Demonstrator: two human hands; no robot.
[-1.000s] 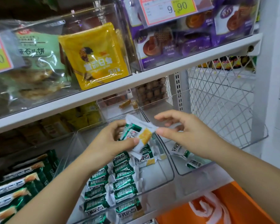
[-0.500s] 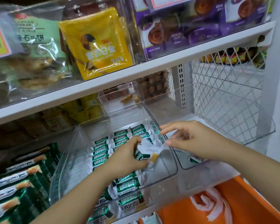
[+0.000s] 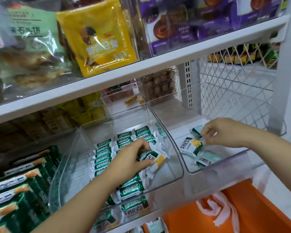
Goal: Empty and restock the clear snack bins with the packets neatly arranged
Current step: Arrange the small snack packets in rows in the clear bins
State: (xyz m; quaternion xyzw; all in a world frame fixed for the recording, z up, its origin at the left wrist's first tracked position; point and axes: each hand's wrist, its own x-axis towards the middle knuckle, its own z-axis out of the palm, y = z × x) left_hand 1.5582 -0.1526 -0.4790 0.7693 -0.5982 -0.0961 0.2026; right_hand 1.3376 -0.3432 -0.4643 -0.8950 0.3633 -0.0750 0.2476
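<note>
Left hand (image 3: 129, 161) grips a green-and-white foil snack packet (image 3: 155, 159), skewed across neat rows (image 3: 106, 153) beneath; right hand (image 3: 225, 132): grip unclear.

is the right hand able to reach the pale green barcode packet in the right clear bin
Probably yes: the right hand is inside that open-topped clear bin, where the pale green barcode packet lies uncovered.

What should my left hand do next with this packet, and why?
Probably lay the packet flat in the bare strip at the right of the middle bin, lined up beside the rows. The left hand holds it over that gap; the right hand is at the loose packets.
</note>
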